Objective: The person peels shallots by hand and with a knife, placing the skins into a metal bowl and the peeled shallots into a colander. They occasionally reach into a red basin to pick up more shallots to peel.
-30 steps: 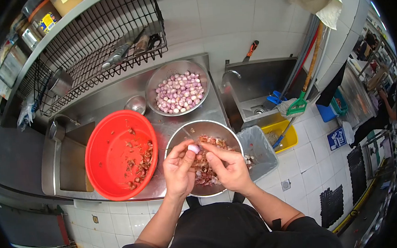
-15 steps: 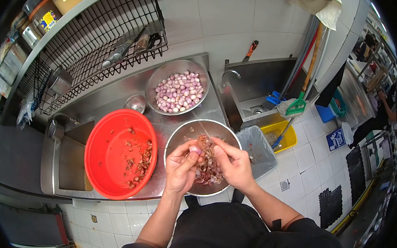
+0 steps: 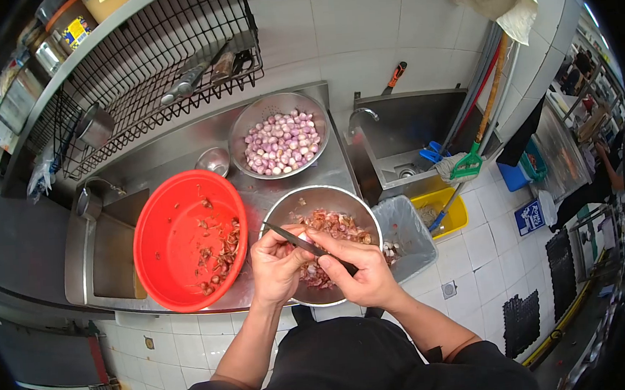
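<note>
My left hand [image 3: 276,271] pinches a shallot [image 3: 303,237], partly hidden behind the blade and fingers. My right hand [image 3: 365,269] grips a small dark-bladed knife [image 3: 292,238], its blade lying across the shallot and pointing up to the left. Both hands are above a steel bowl [image 3: 366,209] with loose papery skins [image 3: 332,222] inside. Behind it, a steel colander [image 3: 241,131] holds many peeled shallots [image 3: 282,143]. On the left, a red plastic basin [image 3: 157,238] contains scattered brown skins and scraps.
A small metal bowl [image 3: 213,160] sits beside the colander. Sinks [image 3: 114,263] lie at the left and back right. A grey bin [image 3: 417,242] and a yellow mop bucket [image 3: 455,217] stand at the right. A wire rack [image 3: 153,97] hangs above the counter. Another person's arm shows far right.
The knife blade has swung from pointing up and away, blurred, to lying across the shallot in my left hand. My right hand has turned and come closer to the left.
</note>
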A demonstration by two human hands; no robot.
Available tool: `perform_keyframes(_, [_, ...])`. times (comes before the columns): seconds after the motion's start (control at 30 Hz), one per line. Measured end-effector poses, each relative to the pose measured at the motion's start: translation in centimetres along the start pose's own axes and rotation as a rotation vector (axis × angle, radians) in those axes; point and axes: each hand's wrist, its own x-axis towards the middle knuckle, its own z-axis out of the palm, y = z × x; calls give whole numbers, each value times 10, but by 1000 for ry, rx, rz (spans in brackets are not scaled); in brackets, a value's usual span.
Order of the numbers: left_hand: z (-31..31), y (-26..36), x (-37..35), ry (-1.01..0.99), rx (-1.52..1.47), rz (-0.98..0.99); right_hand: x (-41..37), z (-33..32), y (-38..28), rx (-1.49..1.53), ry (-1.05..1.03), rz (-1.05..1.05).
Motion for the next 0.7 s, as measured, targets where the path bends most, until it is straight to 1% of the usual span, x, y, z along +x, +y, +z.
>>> perform_keyframes(0.03, [0,0,0,5,23,24,1,1,0,-4,16,-11])
perform_keyframes(0.1, [-2,-1,-2,-14,7,11,0,1,2,-8,32,-23])
perform_keyframes(0.17, [-1,1,-4,-36,-6,0,0,2,4,65,71,17])
perform_keyframes(0.2, [1,4,-5,-1,-39,-57,-2,1,2,67,71,14])
perform_keyframes(0.23, [2,5,-4,33,-71,-112,-3,-2,-1,199,69,261])
perform_keyframes(0.27, [1,7,-3,32,-71,-109,-4,-4,-3,328,68,510])
perform_keyframes(0.33, [-4,10,-3,-30,-274,-225,-4,-7,0,343,94,526])
perform_keyframes(0.37, [-6,9,-3,-30,-274,-224,-3,-7,1,360,121,545])
perform_keyframes(0.4, [-7,9,-5,-13,-239,-224,-2,-7,1,361,121,544])
perform_keyframes(0.47, [-7,8,-6,4,-205,-225,0,-6,0,158,48,136])
perform_keyframes(0.5, [-3,8,-6,19,-125,-167,-1,-5,-4,157,50,138])
perform_keyframes(0.53, [-1,8,-6,34,-45,-109,-2,-4,-11,168,4,178])
perform_keyframes(0.57, [1,9,-6,33,-45,-110,-3,-2,-16,178,-44,216])
perform_keyframes(0.6, [2,11,-5,34,36,-86,-4,1,-11,159,-23,167])
perform_keyframes(0.63, [2,12,-5,35,116,-62,-4,2,-10,158,-22,168])
perform_keyframes(0.67, [1,13,-4,34,115,-62,-2,1,-9,67,-14,84])
perform_keyframes(0.7, [0,16,-4,11,177,-40,-1,1,-8,-23,-6,0])
